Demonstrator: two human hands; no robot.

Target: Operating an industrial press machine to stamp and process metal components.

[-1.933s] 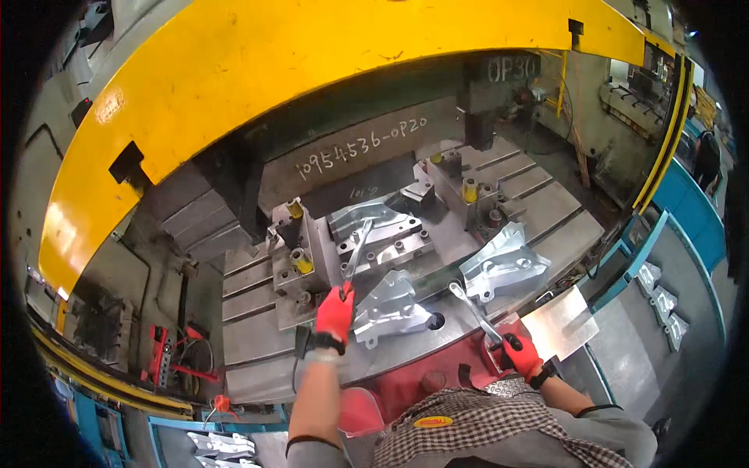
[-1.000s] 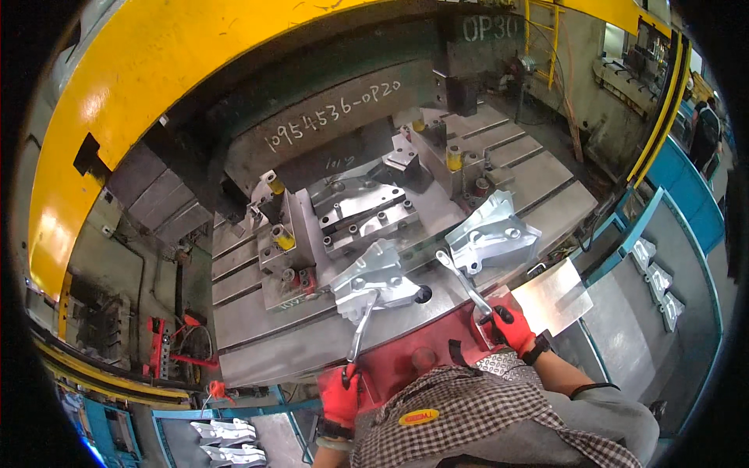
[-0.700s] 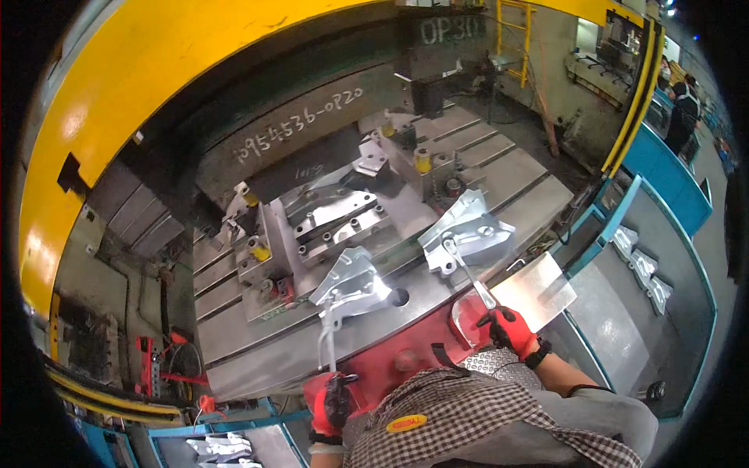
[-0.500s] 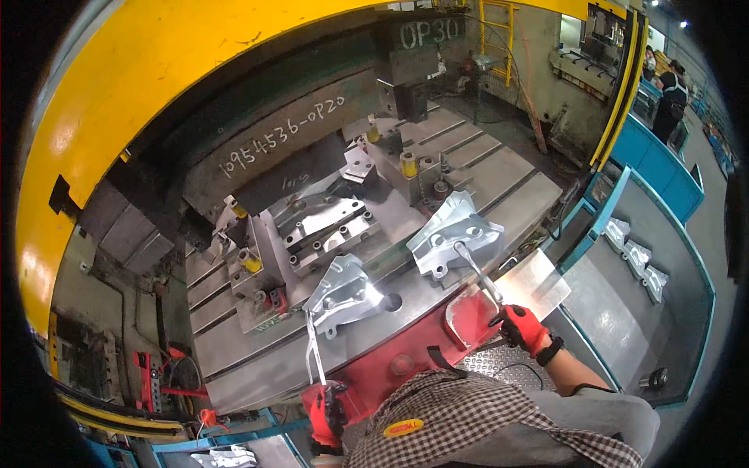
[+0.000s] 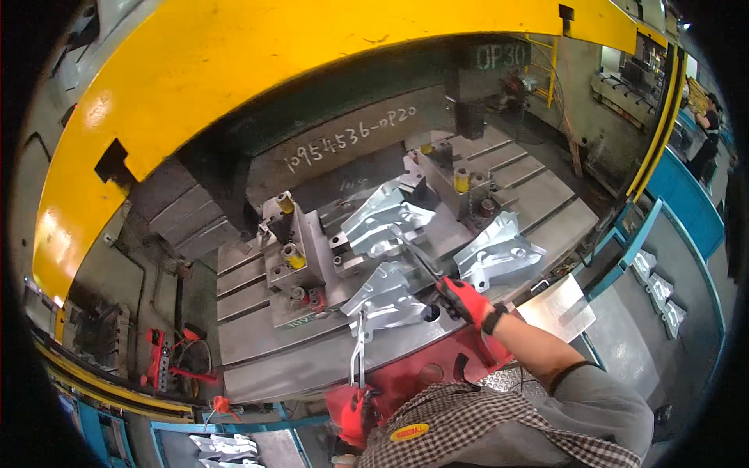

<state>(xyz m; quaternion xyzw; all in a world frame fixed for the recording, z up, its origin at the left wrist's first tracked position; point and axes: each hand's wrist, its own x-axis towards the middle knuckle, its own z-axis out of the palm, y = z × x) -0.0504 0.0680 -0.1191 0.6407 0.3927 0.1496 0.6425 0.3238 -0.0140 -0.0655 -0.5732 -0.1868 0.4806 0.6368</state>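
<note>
Two grips, both clamped: left hand (image 5: pixel 353 417) on left tongs (image 5: pixel 357 360), near left, up at near stamping (image 5: pixel 390 300), contact hard to tell; far stamping (image 5: pixel 384 218) over die (image 5: pixel 357 263); right tongs (image 5: pixel 422 259) at it, in right hand (image 5: pixel 466 303); right stamping (image 5: pixel 499 256) on bed (image 5: pixel 273 378).

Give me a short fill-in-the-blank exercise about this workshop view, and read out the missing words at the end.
1. The right hand and left hand together hold ____ pairs of metal tongs.
2. The gloves on both hands are mostly ____ in colour.
3. The big curved press beam across the top is painted ____.
4. On the blue-edged grey surface at the far right lie ____ stamped metal parts.

Missing words: two; red; yellow; three.
</note>
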